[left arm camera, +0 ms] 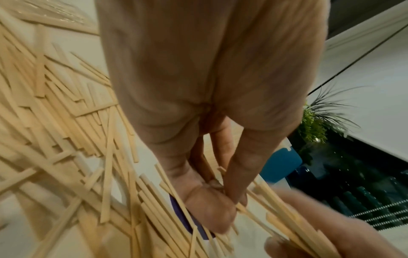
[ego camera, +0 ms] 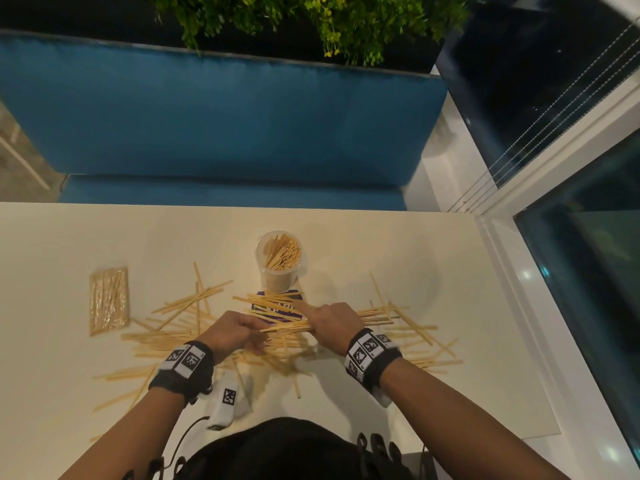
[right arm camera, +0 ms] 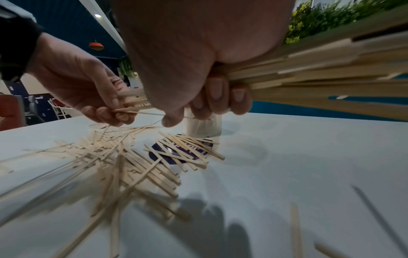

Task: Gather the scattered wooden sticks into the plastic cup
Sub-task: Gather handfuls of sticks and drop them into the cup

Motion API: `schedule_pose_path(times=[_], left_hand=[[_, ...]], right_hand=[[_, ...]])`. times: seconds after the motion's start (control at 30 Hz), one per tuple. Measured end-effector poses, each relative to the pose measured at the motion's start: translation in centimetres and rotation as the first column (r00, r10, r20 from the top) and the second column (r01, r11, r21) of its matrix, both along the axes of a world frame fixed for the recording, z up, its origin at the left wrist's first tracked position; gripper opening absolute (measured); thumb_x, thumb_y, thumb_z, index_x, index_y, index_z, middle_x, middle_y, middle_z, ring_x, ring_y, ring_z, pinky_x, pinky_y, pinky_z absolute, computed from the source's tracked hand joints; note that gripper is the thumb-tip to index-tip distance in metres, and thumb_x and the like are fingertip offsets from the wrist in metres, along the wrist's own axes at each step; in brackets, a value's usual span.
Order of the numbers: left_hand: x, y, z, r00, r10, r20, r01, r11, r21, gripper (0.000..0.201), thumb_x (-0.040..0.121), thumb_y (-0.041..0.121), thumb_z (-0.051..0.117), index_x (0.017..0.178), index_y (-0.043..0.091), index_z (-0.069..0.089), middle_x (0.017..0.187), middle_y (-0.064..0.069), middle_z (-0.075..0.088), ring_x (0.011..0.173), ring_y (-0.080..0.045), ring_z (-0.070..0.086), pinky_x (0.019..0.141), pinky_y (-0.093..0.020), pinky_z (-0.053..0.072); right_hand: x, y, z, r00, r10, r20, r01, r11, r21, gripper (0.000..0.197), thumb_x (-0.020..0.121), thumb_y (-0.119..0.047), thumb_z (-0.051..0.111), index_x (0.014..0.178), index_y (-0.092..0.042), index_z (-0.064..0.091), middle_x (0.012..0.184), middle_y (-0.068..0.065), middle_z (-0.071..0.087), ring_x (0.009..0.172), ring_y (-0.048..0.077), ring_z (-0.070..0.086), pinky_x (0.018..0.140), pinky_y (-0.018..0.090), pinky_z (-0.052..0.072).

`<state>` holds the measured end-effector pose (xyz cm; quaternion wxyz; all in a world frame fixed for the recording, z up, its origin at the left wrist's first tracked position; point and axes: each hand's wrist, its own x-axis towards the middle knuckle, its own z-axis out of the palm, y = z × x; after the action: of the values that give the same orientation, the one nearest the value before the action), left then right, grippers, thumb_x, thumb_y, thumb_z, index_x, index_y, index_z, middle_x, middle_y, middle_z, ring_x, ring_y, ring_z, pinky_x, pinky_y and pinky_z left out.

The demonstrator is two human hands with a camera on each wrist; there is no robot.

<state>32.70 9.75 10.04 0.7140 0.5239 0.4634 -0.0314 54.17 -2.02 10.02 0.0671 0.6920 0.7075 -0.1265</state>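
Wooden sticks (ego camera: 166,337) litter the counter (ego camera: 398,265). My right hand (ego camera: 329,322) grips a bundle (ego camera: 287,330) while my left hand (ego camera: 232,332) pinches its ends. I should square them before tipping them into the half-filled plastic cup (ego camera: 281,259) just beyond.

Both hands raised just above the table – right hand (ego camera: 330,322) fisted round a bundle, left hand (ego camera: 232,332) pinching its end

Black wristbands (ego camera: 372,362) with square-coded tags
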Motion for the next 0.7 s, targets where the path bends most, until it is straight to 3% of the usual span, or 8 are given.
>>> schedule_pose_path(times=[0.03, 0.1, 0.23, 0.3, 0.4, 0.53, 0.6, 0.7], left_hand=[[0.0, 0.0, 0.1, 1.0, 0.005, 0.004, -0.005, 1.0, -0.012, 0.02, 0.088, -0.014, 0.064, 0.097, -0.004, 0.078, 0.079, -0.018, 0.075, 0.063, -0.023, 0.068, 0.059, -0.025, 0.057], [0.0, 0.0, -0.3, 0.998, 0.061, 0.023, -0.06, 0.997, -0.047, 0.022, 0.088, -0.016, 0.063, 0.1, -0.005, 0.077, 0.077, -0.019, 0.072, 0.064, -0.022, 0.066, 0.058, -0.025, 0.057], [0.1, -0.5, -0.7, 0.983, 0.176, 0.05, -0.17, 0.979, -0.113, 0.021, 0.09, -0.012, 0.064, 0.105, -0.002, 0.075, 0.083, -0.016, 0.074, 0.067, -0.02, 0.068, 0.059, -0.022, 0.056], [0.3, -0.9, -0.6, 0.976, 0.209, 0.06, -0.201, 0.973, -0.111, 0.022, 0.09, -0.013, 0.062, 0.105, -0.002, 0.074, 0.082, -0.015, 0.075, 0.067, -0.02, 0.069, 0.057, -0.021, 0.056], [0.7, -1.3, -0.4, 0.953, 0.289, 0.086, -0.273, 0.949, -0.16, 0.027, 0.091, -0.015, 0.056, 0.109, -0.004, 0.073, 0.1, -0.022, 0.074, 0.077, -0.023, 0.073, 0.066, -0.027, 0.062], [0.2, -1.6, -0.6, 0.886, 0.437, 0.155, -0.365, 0.864, -0.348, 0.037, 0.093, -0.008, 0.039, 0.121, -0.007, 0.064, 0.108, -0.022, 0.07, 0.086, -0.03, 0.069, 0.078, -0.036, 0.063], [0.0, -1.7, -1.2, 0.878, 0.464, 0.119, -0.398, 0.844, -0.358, 0.04, 0.094, -0.005, 0.036, 0.127, -0.009, 0.059, 0.107, -0.022, 0.066, 0.086, -0.032, 0.067, 0.075, -0.035, 0.063], [0.1, -2.0, -2.0, 0.878, 0.477, 0.039, -0.441, 0.837, -0.324, 0.036, 0.102, 0.009, 0.043, 0.127, -0.01, 0.059, 0.103, -0.023, 0.068, 0.085, -0.032, 0.069, 0.08, -0.042, 0.061]], right_hand=[[0.0, 0.0, 0.0, 1.0, 0.026, -0.003, -0.026, 1.0, -0.011, 0.03, 0.104, -0.034, 0.053, 0.129, -0.018, 0.056, 0.083, 0.008, 0.072, 0.065, 0.029, 0.067, 0.061, 0.036, 0.052], [0.1, 0.0, -0.1, 1.0, 0.023, -0.005, -0.023, 0.999, -0.041, 0.031, 0.106, -0.04, 0.048, 0.11, -0.015, 0.066, 0.091, 0.01, 0.069, 0.071, 0.029, 0.065, 0.066, 0.037, 0.051], [0.1, 0.1, -0.3, 0.998, -0.065, 0.016, 0.065, 0.996, -0.053, 0.025, 0.103, -0.029, 0.053, 0.101, -0.01, 0.069, 0.11, 0.013, 0.053, 0.065, 0.027, 0.053, 0.063, 0.038, 0.047], [0.0, 0.2, -0.4, 0.997, -0.075, 0.01, 0.076, 0.993, -0.085, 0.019, 0.101, -0.022, 0.055, 0.1, -0.009, 0.069, 0.116, 0.014, 0.051, 0.082, 0.029, 0.057, 0.065, 0.04, 0.046], [0.0, 0.5, -0.5, 0.997, -0.072, -0.028, 0.067, 0.988, -0.141, 0.021, 0.101, -0.018, 0.052, 0.109, -0.008, 0.068, 0.11, 0.012, 0.061, 0.105, 0.029, 0.055, 0.073, 0.041, 0.047], [0.7, 1.2, -0.8, 0.946, -0.239, -0.218, 0.188, 0.955, -0.229, 0.028, 0.105, -0.032, 0.05, 0.109, -0.011, 0.069, 0.096, 0.016, 0.069, 0.087, 0.035, 0.066, 0.073, 0.041, 0.052], [1.0, 1.5, -0.7, 0.888, -0.325, -0.327, 0.248, 0.934, -0.256, 0.039, 0.105, -0.047, 0.049, 0.11, -0.015, 0.071, 0.096, 0.014, 0.071, 0.083, 0.032, 0.067, 0.073, 0.04, 0.055], [1.0, 1.7, -0.2, 0.818, -0.364, -0.445, 0.284, 0.929, -0.237, 0.037, 0.102, -0.051, 0.053, 0.112, -0.02, 0.072, 0.097, 0.009, 0.074, 0.083, 0.027, 0.069, 0.076, 0.037, 0.056]])
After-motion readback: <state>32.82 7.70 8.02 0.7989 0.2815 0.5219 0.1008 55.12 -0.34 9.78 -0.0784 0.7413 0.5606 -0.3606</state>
